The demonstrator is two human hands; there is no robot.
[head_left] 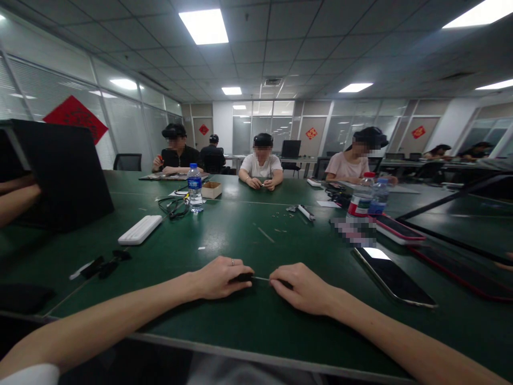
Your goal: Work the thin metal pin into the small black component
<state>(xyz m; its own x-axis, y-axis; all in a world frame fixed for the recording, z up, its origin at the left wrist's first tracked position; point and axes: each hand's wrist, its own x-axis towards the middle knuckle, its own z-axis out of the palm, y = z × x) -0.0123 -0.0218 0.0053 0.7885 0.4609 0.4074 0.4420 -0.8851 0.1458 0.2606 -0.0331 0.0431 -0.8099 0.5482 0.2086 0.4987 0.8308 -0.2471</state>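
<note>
My left hand [225, 278] rests low over the green tabletop, its fingers curled round a small dark object [242, 277] that is mostly hidden. A thin, pale rod or strip [261, 278] spans the short gap between my two hands. At the strip's other end, the fingertips of my right hand [300, 286] are closed in a pinch. What kind of thing this is, I cannot make out. A ring shows on a finger of my left hand. To the right of my right hand lies a dark phone [401, 280] with a bright patch at its top.
On the left are a white power strip [140, 230], small black pieces [108, 264] and a large black box [64, 176]. A water bottle [195, 190] stands by cables and a small carton [211, 190]. Two bottles [360, 200] stand at right. People in headsets sit opposite.
</note>
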